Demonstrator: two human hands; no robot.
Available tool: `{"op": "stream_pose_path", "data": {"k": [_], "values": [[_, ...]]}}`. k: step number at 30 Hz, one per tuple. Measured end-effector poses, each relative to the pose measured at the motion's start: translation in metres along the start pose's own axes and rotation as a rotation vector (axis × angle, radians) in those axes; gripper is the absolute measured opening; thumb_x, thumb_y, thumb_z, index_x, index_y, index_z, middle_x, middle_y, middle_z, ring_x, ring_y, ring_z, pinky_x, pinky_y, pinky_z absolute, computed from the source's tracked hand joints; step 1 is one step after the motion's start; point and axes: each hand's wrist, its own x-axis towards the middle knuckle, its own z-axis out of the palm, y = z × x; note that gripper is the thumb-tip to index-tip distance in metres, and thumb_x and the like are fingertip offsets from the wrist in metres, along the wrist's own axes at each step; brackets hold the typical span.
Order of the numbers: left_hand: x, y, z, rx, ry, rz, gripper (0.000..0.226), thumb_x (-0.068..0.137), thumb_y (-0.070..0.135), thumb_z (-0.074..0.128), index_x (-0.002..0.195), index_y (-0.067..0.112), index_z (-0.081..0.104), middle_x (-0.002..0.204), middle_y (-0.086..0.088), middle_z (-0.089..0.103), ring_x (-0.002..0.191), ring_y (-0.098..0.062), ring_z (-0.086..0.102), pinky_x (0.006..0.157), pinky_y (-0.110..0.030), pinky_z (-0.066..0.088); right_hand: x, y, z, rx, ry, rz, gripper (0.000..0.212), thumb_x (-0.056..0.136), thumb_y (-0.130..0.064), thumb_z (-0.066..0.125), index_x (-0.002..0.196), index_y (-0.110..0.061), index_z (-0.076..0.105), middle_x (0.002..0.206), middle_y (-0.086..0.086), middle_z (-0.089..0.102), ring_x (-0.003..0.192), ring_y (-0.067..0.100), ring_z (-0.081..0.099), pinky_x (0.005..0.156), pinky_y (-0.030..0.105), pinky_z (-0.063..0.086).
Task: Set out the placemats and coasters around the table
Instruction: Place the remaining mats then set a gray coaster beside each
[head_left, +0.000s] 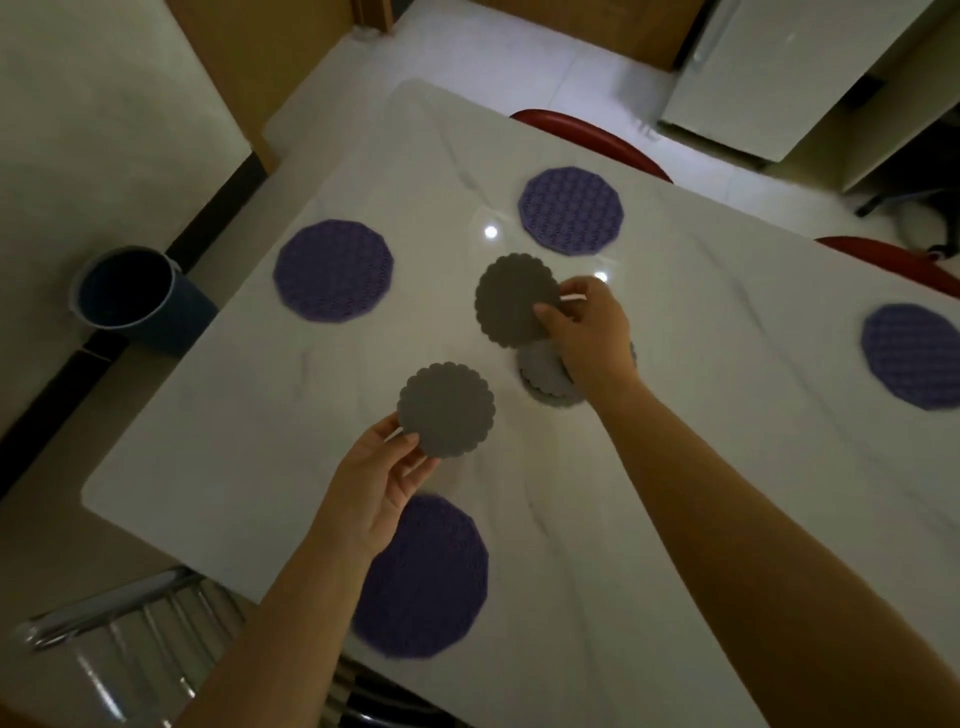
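Two grey coasters, one pinched in my left hand (382, 480), one (514, 301) in my right hand (587, 325), hover over the surface (675, 467). Fingers clamp each scalloped rim; they look light, thin and flexible, best held at the edge.

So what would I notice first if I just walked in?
Two hands in the middle, the left hand and the right hand, each holding up a grey coaster. Around them, four purple mats lie on the white table.
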Motion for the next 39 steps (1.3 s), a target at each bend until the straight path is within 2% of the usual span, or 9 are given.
{"op": "stream_pose_path", "data": {"k": [3, 7, 13, 16, 18, 26, 32, 35, 39], "values": [[-0.005, -0.004, 0.012, 0.075, -0.047, -0.047, 0.029, 0.091, -0.001, 0.052, 0.117, 0.009, 0.059, 0.104, -0.009, 0.073, 0.091, -0.017, 0.071, 0.069, -0.024, 0.057, -0.053, 0.009, -0.038, 0.146, -0.031, 0.02, 0.019, 0.084, -0.023, 0.067, 0.095, -0.028, 0.053, 0.083, -0.009, 0.067, 0.067, 0.006, 0.067, 0.052, 0.012, 0.049], [-0.016, -0.012, 0.032, 0.171, -0.141, -0.092, 0.026, 0.091, -0.001, 0.051, 0.113, 0.01, 0.06, 0.096, -0.007, 0.075, 0.084, -0.016, 0.072, 0.067, -0.026, 0.057, -0.106, 0.032, -0.053, 0.234, -0.082, 0.153, 0.02, 0.083, -0.022, 0.069, 0.099, -0.023, 0.058, 0.083, -0.001, 0.072, 0.07, 0.009, 0.069, 0.057, 0.018, 0.052], [-0.029, -0.027, 0.051, 0.181, -0.219, -0.13, 0.026, 0.09, -0.001, 0.052, 0.112, 0.011, 0.061, 0.099, -0.007, 0.075, 0.089, -0.019, 0.072, 0.069, -0.028, 0.058, -0.132, 0.06, -0.045, 0.299, 0.1, 0.182, 0.017, 0.083, -0.019, 0.069, 0.086, -0.035, 0.062, 0.08, -0.013, 0.07, 0.066, -0.006, 0.065, 0.053, 0.009, 0.047], [-0.032, -0.032, 0.052, 0.191, -0.228, -0.15, 0.025, 0.091, 0.0, 0.052, 0.112, 0.012, 0.061, 0.099, -0.007, 0.075, 0.088, -0.019, 0.072, 0.068, -0.028, 0.058, -0.137, 0.069, -0.041, 0.306, 0.115, 0.194, 0.015, 0.084, -0.02, 0.068, 0.089, -0.033, 0.063, 0.09, -0.009, 0.07, 0.078, 0.003, 0.068, 0.066, 0.021, 0.056], [-0.034, -0.035, 0.052, 0.197, -0.226, -0.154, 0.024, 0.092, 0.002, 0.053, 0.112, 0.011, 0.062, 0.099, -0.007, 0.075, 0.088, -0.019, 0.072, 0.068, -0.027, 0.058, -0.14, 0.073, -0.039, 0.339, 0.109, 0.207, 0.014, 0.085, -0.017, 0.067, 0.09, -0.03, 0.064, 0.091, -0.005, 0.071, 0.077, 0.008, 0.069, 0.064, 0.025, 0.058], [-0.035, -0.039, 0.047, 0.108, -0.254, -0.203, 0.043, 0.079, 0.013, 0.061, 0.121, 0.003, 0.058, 0.114, -0.016, 0.069, 0.101, -0.028, 0.068, 0.074, -0.033, 0.058, -0.138, 0.079, -0.034, 0.15, 0.117, 0.145, 0.026, 0.087, -0.019, 0.064, 0.112, -0.026, 0.065, 0.092, -0.019, 0.065, 0.078, 0.005, 0.064, 0.067, 0.017, 0.051], [-0.028, -0.039, 0.048, 0.272, -0.179, -0.12, 0.031, 0.089, 0.003, 0.056, 0.12, 0.005, 0.058, 0.109, -0.013, 0.072, 0.098, -0.026, 0.07, 0.072, -0.028, 0.058, -0.122, 0.073, -0.032, 0.11, 0.047, 0.107, 0.021, 0.089, -0.024, 0.062, 0.108, -0.034, 0.063, 0.091, -0.02, 0.063, 0.078, 0.004, 0.062, 0.067, 0.015, 0.05], [-0.024, -0.036, 0.048, 0.286, -0.166, -0.063, 0.026, 0.092, 0.0, 0.052, 0.117, 0.005, 0.059, 0.105, -0.012, 0.073, 0.095, -0.024, 0.071, 0.072, -0.026, 0.057, -0.089, 0.071, -0.037, 0.061, 0.017, 0.119, 0.019, 0.091, -0.031, 0.058, 0.109, -0.029, 0.061, 0.097, -0.009, 0.066, 0.082, 0.01, 0.063, 0.074, 0.03, 0.056], [-0.019, -0.031, 0.046, 0.219, -0.136, -0.041, 0.024, 0.092, 0.0, 0.05, 0.114, 0.007, 0.06, 0.1, -0.008, 0.075, 0.091, -0.02, 0.071, 0.069, -0.024, 0.057, -0.02, 0.075, -0.052, -0.153, 0.111, 0.124, 0.038, 0.088, -0.024, 0.058, 0.125, -0.015, 0.055, 0.123, 0.007, 0.06, 0.109, 0.025, 0.057, 0.094, 0.038, 0.047]]}}
